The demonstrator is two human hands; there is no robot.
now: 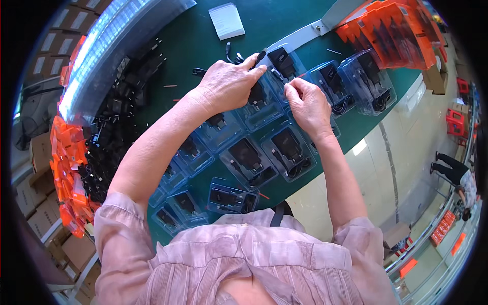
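My left hand (229, 85) reaches over the bench with thumb and index finger closed on a black cable (261, 56). Close by, my right hand (309, 108) pinches at the lower part of a clear plastic blister tray (300, 60), beside a cable plug (278, 76); what exactly its fingertips grip is hidden. A black charger (282, 60) lies in that tray. Under my left hand sits another tray with a charger (258, 96), partly covered. More filled trays, each with a black charger (246, 155) and a coiled cable (301, 166), stand nearer to me.
Loose black chargers (114, 119) are heaped at left, between stacked clear trays (122, 46) and orange packaging (68, 168). Orange card boxes (389, 35) stand at back right. A white paper (226, 21) lies on the green bench (190, 30). Another person (455, 173) is far right.
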